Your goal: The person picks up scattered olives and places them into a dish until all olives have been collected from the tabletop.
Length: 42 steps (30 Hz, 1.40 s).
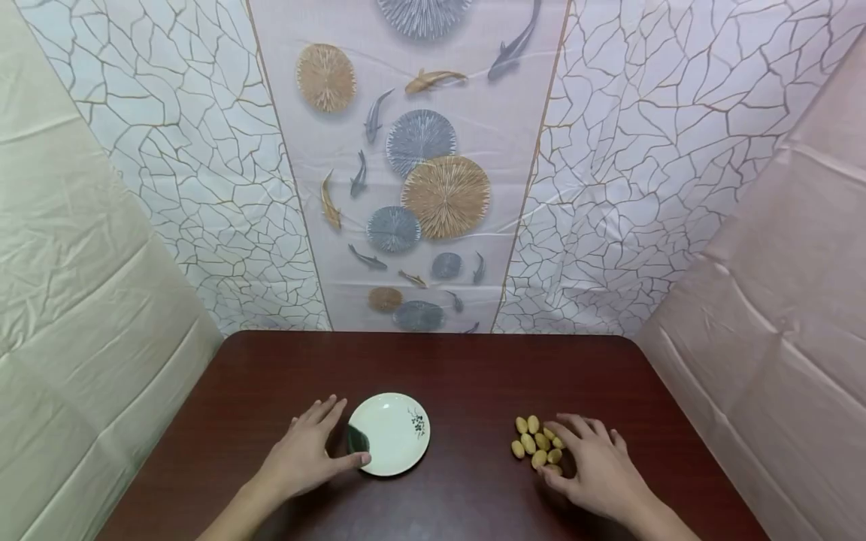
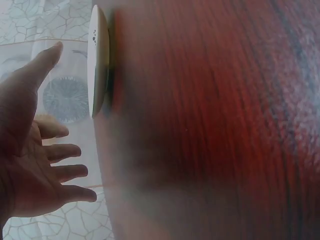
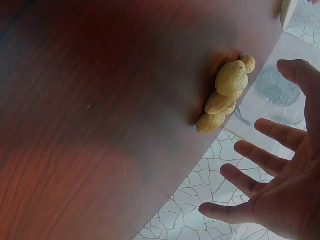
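Dark red wood of the table (image 1: 460, 376) spreads beneath both grips I watch over the feed. On the left I have the left hand (image 1: 304, 451), fingers spread and holding nothing, its thumb reaching over the edge of the white plate (image 1: 399, 443); the left wrist view shows thumb and plate apart. That plate sits just right of this grip, a dark green patch (image 1: 357, 439) on the side nearest the hand, a floral print (image 1: 418, 422) on the far side. Further right, I see yellowish nut-like ovals (image 1: 543, 442) clustered just left of the right hand (image 1: 598, 469), whose fingers are parted, gripping nothing
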Available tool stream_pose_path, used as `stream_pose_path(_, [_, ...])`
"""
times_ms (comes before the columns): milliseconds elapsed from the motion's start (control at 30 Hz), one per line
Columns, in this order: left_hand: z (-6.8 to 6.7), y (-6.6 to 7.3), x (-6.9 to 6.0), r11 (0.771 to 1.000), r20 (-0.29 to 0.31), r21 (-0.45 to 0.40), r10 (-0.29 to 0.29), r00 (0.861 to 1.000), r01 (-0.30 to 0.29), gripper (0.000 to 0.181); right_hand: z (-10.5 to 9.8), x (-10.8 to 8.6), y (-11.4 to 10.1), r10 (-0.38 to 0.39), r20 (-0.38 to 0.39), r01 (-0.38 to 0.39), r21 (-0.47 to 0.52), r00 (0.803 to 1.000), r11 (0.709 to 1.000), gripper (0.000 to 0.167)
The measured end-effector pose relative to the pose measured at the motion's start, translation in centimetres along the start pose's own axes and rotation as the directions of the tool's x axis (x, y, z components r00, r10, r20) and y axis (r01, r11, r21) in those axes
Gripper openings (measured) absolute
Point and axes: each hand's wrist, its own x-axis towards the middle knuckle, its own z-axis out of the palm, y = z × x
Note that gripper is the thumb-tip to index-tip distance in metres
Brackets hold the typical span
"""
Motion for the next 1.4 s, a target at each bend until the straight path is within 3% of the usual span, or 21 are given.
stream_pose_path(200, [0.8,-0.1,-0.3,0.999,0.055,-0.042,-0.009,0.998,0.012,0.122,0.2,-0.4,0.0,0.009,0.045,-0.010,0.012,0.999,1.000,0.068])
stream_pose_path(500, [1.3,-0.2,0.0,0.999,0.072,-0.054,0.008,0.997,-0.005,0.127,0.4,-0.2,0.1,-0.002,0.055,0.002,0.005,0.998,1.000,0.066])
stream_pose_path(833, [1.5,-0.3,-0.1,0.996,0.115,-0.083,0.003,0.993,0.007,0.134,0.5,0.4,0.1,0.049,0.159,-0.055,0.030,0.986,0.998,0.035])
stream_pose_path(1000, [1.9,-0.4,0.1,0.995,0.104,-0.095,0.032,0.994,-0.022,0.131,0.9,0.6,0.2,0.062,0.213,-0.076,0.058,0.975,0.995,0.032])
stream_pose_path(1400, [2.1,-0.6,1.0,0.996,0.122,-0.078,0.047,0.991,-0.038,0.128,1.2,0.8,0.3,0.073,0.225,-0.090,0.066,0.972,0.994,0.029])
